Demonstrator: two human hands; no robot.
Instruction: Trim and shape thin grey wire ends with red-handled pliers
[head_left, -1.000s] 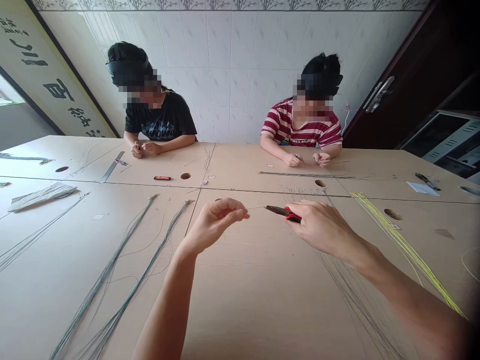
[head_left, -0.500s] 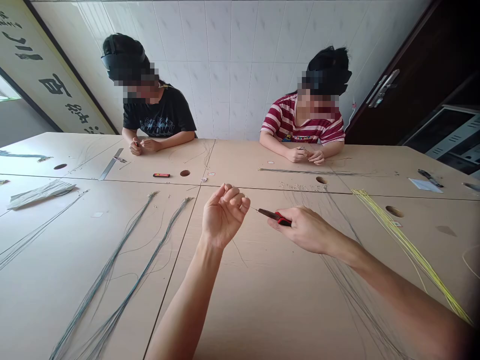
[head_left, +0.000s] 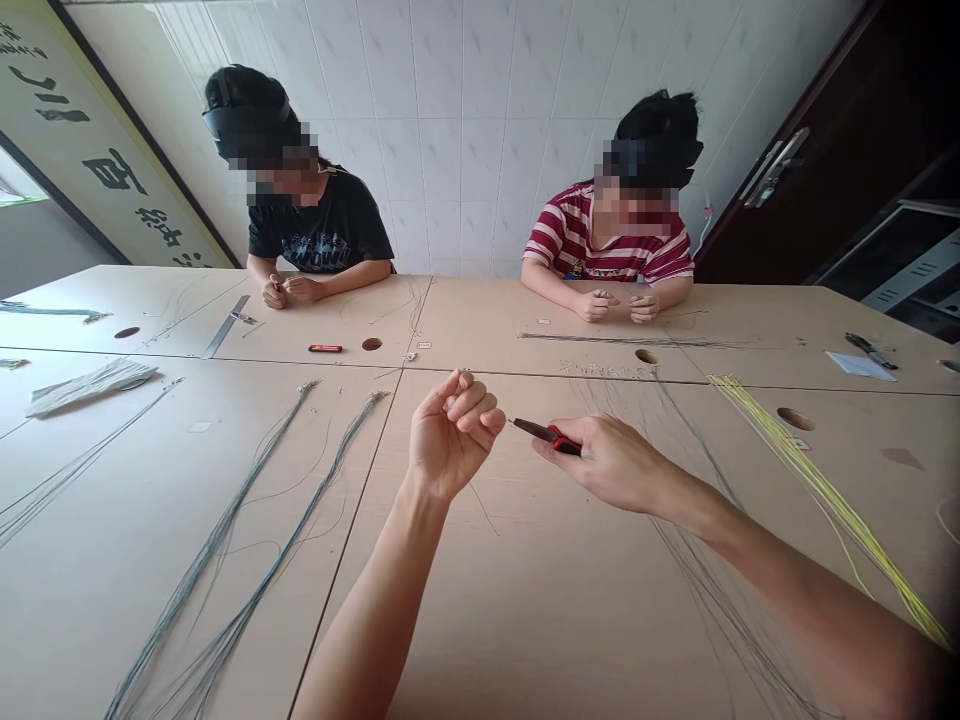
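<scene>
My left hand (head_left: pixel 456 438) is raised over the middle of the table, fingers curled and thumb pressed to the fingertips. A thin wire (head_left: pixel 484 508) trails below it, apparently pinched in these fingers. My right hand (head_left: pixel 616 462) is wrapped round pliers (head_left: pixel 551 436) with red and black handles. Their dark jaws point left, close to the left hand's curled fingers, with a tiny bit of wire end showing at the tip. Whether the jaws grip that end is too small to tell.
Grey-green wire bundles (head_left: pixel 225 520) lie left, yellow wires (head_left: pixel 795 470) right, and thin grey wires (head_left: pixel 705 580) beneath my right arm. Small metal pieces (head_left: pixel 607 369) are scattered ahead. Across the table (head_left: pixel 480 620) sit two people (head_left: pixel 322 225) (head_left: pixel 607 235). A ruler (head_left: pixel 226 325) lies far left.
The gap between my left fingers and the pliers' tip has narrowed slightly. The hands of the person at the right have moved a little apart. The view has shifted slightly.
</scene>
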